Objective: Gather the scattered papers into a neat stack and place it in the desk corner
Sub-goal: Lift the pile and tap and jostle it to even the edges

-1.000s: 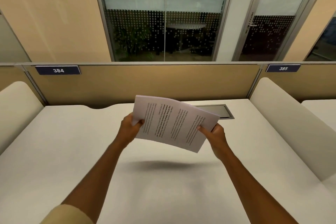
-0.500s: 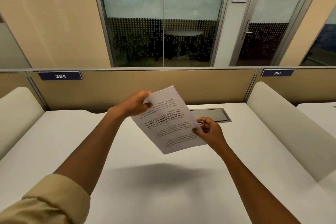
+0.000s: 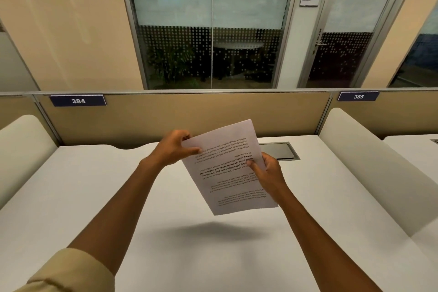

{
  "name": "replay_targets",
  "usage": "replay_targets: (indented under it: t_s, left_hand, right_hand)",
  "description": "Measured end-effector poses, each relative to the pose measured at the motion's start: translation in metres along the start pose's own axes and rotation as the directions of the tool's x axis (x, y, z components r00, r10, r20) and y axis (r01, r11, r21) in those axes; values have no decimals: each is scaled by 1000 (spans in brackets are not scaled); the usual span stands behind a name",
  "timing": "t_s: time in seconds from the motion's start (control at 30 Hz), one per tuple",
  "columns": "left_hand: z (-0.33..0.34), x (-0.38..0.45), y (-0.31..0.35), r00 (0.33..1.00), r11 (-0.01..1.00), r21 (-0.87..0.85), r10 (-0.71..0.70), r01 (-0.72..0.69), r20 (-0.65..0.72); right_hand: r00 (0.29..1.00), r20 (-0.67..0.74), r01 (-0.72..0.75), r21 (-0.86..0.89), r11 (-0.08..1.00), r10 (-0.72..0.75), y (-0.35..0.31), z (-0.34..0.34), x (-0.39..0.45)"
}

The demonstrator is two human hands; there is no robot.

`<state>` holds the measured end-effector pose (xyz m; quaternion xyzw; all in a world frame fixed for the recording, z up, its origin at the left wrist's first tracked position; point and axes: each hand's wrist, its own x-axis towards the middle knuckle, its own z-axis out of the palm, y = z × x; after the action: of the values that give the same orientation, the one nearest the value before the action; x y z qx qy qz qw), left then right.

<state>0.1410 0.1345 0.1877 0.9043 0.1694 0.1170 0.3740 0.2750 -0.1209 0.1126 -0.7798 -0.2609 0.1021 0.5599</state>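
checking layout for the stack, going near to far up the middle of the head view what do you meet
sleeve → papers, held off the desk by left hand and right hand → partition → glass wall

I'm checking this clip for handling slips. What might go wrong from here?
The paper stack hangs in the air above the desk, pinched only at its edges by the left hand and right hand. Sheets might slide apart or fall. Set down carelessly, it could cover the cable hatch.
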Motion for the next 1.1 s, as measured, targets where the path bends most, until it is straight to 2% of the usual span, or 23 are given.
replay_targets:
  t_s: [0.07,0.17,0.33,0.53,0.8,0.97,1.1]
  left_hand:
    - [6,-11,-19,997,982,-179,-63,53,-48]
    - [26,-31,-38,988,842,-528,-149,106,-39]
    - [77,-56,-55,989,666,-738,-144,113,23]
    - [111,-69,-47,943,705,-707,-271,58,-192]
    - [121,-70,-47,889,778,-629,-300,17,-347]
    - [133,-76,-55,877,809,-587,-307,35,-370]
    - [145,-81,-66,867,775,-624,-379,104,-325]
  right_hand:
    - [1000,2,-24,7,1000,24,6,-2,-3]
    - [999,2,-51,69,996,51,14,0,-10]
    - [995,-32,-84,196,977,92,20,19,-19]
    - [992,-64,-92,216,972,108,24,44,-31]
    - [991,-47,-107,295,949,126,22,51,-34]
    - [983,-27,-165,314,935,183,37,58,-43]
    - [976,-18,-197,335,921,215,47,64,-48]
